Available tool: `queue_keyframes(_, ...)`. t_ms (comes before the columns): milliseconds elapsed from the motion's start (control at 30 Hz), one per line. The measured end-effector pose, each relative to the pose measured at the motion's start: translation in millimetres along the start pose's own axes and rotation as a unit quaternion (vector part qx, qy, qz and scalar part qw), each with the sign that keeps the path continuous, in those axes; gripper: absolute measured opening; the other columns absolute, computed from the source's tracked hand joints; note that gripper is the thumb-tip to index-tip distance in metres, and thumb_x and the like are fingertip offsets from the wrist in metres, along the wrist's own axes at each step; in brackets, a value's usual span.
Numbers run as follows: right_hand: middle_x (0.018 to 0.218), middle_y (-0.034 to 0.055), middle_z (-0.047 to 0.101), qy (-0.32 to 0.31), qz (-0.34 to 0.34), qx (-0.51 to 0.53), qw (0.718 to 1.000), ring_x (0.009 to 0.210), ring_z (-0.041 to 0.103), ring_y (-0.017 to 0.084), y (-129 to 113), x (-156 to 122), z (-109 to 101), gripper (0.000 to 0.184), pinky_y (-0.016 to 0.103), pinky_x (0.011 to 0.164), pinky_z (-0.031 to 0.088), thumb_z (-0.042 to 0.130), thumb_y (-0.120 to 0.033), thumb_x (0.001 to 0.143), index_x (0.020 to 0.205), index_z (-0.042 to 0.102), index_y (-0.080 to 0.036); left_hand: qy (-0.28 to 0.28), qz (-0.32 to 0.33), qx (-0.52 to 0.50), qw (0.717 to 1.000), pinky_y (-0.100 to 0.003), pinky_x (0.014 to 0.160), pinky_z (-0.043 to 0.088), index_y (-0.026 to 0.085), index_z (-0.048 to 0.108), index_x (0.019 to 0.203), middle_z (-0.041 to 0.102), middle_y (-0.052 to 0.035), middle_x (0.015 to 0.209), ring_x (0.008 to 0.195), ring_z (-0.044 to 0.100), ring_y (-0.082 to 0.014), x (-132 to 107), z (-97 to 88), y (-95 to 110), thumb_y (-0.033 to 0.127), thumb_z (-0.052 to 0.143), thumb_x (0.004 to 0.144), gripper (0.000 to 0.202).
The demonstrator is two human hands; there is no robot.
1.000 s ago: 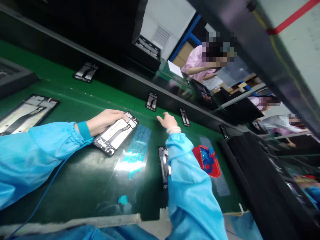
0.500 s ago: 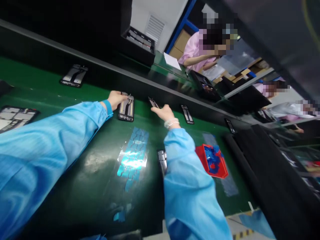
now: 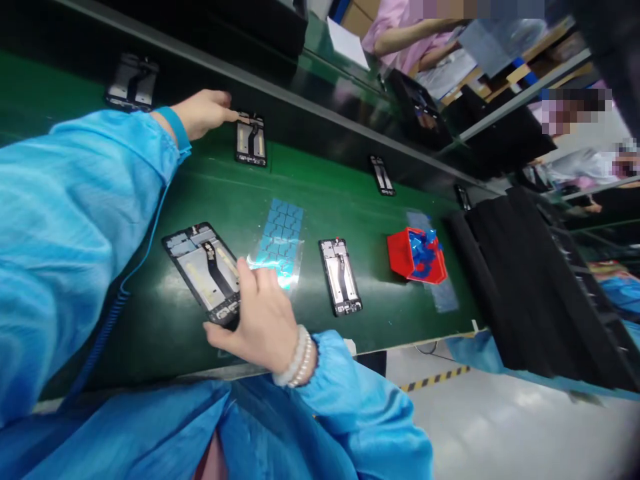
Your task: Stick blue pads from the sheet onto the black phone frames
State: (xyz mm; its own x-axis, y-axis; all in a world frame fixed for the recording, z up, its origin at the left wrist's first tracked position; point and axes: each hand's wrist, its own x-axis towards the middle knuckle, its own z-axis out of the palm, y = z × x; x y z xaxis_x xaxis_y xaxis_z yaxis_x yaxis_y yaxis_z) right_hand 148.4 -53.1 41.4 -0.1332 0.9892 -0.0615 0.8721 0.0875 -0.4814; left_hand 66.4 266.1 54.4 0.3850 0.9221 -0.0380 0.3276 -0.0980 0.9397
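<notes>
My right hand (image 3: 265, 313) grips the lower right end of an opened phone (image 3: 200, 267), its inner side up, with a black ribbon cable down the middle. It lies tilted above or on the near part of the bench; I cannot tell whether it touches. Farther back, my left hand (image 3: 204, 112) has its fingertips closed at the upper left corner of a second opened phone (image 3: 251, 141). Between them is a sheet of blue stickers (image 3: 283, 230), partly behind my right hand. Another opened phone (image 3: 341, 277) lies to its right.
More opened phones stand along the back, one at left (image 3: 133, 83) and one at right (image 3: 383, 176). A red bin (image 3: 400, 257) holds blue scraps. Black foam-like trays (image 3: 530, 287) stack at the right. A blue coiled cord (image 3: 107, 333) hangs by my left sleeve. People in pink work beyond the shelf.
My right hand has come from the back of the bench toward me, bringing a phone. My left hand remains by the second phone's top end. The view has tipped downward.
</notes>
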Motion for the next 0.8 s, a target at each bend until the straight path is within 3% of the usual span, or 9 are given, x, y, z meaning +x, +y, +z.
queue_keyframes(67, 0.104, 0.0147, 0.054, 0.002, -0.011, -0.022, 1.000, 0.098, 0.050, 0.030, -8, 2, 17, 0.090, 0.044, 0.082, 0.049, 0.065, -0.056, 0.069, 0.138, 0.033, -0.009, -0.005, 0.034, 0.076, 0.997, -0.041, 0.105, 0.021, 0.007, 0.050, 0.127, 0.054, -0.0013, 0.127, 0.132, 0.035, -0.0270, -30, -4.9, 8, 0.017, 0.047, 0.084, 0.044)
queue_keyframes(167, 0.106, 0.0137, 0.058, -0.002, -0.059, -0.033, 0.998, 0.097, 0.051, 0.028, -1, -3, 18, 0.079, 0.042, 0.086, 0.048, 0.061, -0.057, 0.075, 0.134, 0.038, -0.009, -0.102, 0.083, 0.156, 0.979, -0.036, 0.104, 0.030, 0.014, 0.068, 0.108, 0.066, 0.0022, 0.110, 0.117, 0.054, -0.0249, -96, 6.0, 9, 0.022, 0.065, 0.074, 0.035)
queue_keyframes(233, 0.105, 0.0113, 0.061, -0.004, -0.065, -0.038, 0.997, 0.098, 0.053, 0.025, 17, -10, 6, 0.053, 0.039, 0.088, 0.046, 0.056, -0.047, 0.083, 0.123, 0.050, -0.013, -0.210, 0.212, 0.309, 0.903, -0.040, 0.099, 0.039, 0.015, 0.064, 0.116, 0.065, -0.0066, 0.119, 0.112, 0.058, -0.0267, -147, 25.8, -1, 0.029, 0.052, 0.085, 0.036)
queue_keyframes(300, 0.098, 0.0087, 0.065, 0.008, -0.017, -0.051, 0.999, 0.094, 0.055, 0.022, 41, -17, -9, 0.023, 0.036, 0.087, 0.046, 0.049, -0.032, 0.090, 0.103, 0.060, -0.016, -0.241, 0.242, 0.325, 0.882, -0.040, 0.105, 0.034, 0.013, 0.064, 0.116, 0.064, -0.0130, 0.122, 0.118, 0.054, -0.0290, -193, 51.6, -14, 0.033, 0.056, 0.084, 0.039)
queue_keyframes(367, 0.088, 0.0074, 0.066, 0.021, 0.044, -0.064, 0.997, 0.087, 0.057, 0.021, 65, -21, -20, 0.020, 0.034, 0.083, 0.046, 0.043, -0.022, 0.092, 0.088, 0.062, -0.017, -0.233, 0.274, 0.371, 0.856, -0.043, 0.108, 0.029, 0.005, 0.056, 0.125, 0.052, -0.0223, 0.134, 0.127, 0.046, -0.0335, -225, 77.3, -27, 0.044, 0.061, 0.081, 0.060)
queue_keyframes(433, 0.085, 0.0069, 0.066, 0.019, 0.059, -0.064, 0.996, 0.086, 0.058, 0.020, 82, -22, -24, 0.020, 0.034, 0.082, 0.047, 0.043, -0.019, 0.091, 0.085, 0.062, -0.017, -0.221, 0.287, 0.396, 0.844, -0.043, 0.108, 0.030, 0.003, 0.052, 0.128, 0.047, -0.0247, 0.138, 0.129, 0.042, -0.0348, -239, 96.6, -35, 0.051, 0.063, 0.078, 0.071)
queue_keyframes(500, 0.087, 0.0064, 0.066, 0.012, 0.033, -0.053, 0.998, 0.088, 0.059, 0.020, 88, -21, -22, 0.018, 0.033, 0.083, 0.047, 0.045, -0.019, 0.090, 0.089, 0.063, -0.018, -0.202, 0.284, 0.400, 0.847, -0.042, 0.104, 0.034, 0.005, 0.056, 0.125, 0.051, -0.0227, 0.135, 0.127, 0.045, -0.0341, -241, 106.6, -37, 0.048, 0.064, 0.078, 0.064)
queue_keyframes(667, 0.100, 0.0076, 0.063, -0.007, -0.014, -0.093, 0.996, 0.099, 0.058, 0.020, 78, -15, -17, 0.020, 0.032, 0.089, 0.047, 0.049, -0.023, 0.090, 0.104, 0.061, -0.018, -0.157, 0.275, 0.386, 0.867, -0.043, 0.090, 0.039, 0.016, 0.068, 0.106, 0.065, -0.0132, 0.120, 0.113, 0.057, -0.0304, -231, 108.2, -34, 0.035, 0.059, 0.086, 0.030)
queue_keyframes(800, 0.101, 0.0086, 0.062, -0.062, -0.027, -0.181, 0.981, 0.099, 0.058, 0.021, 69, -5, -21, 0.020, 0.034, 0.087, 0.048, 0.051, -0.023, 0.088, 0.104, 0.062, -0.019, -0.149, 0.261, 0.364, 0.882, -0.041, 0.088, 0.037, 0.019, 0.068, 0.104, 0.068, -0.0088, 0.116, 0.111, 0.058, -0.0275, -232, 107.3, -35, 0.034, 0.057, 0.087, 0.025)
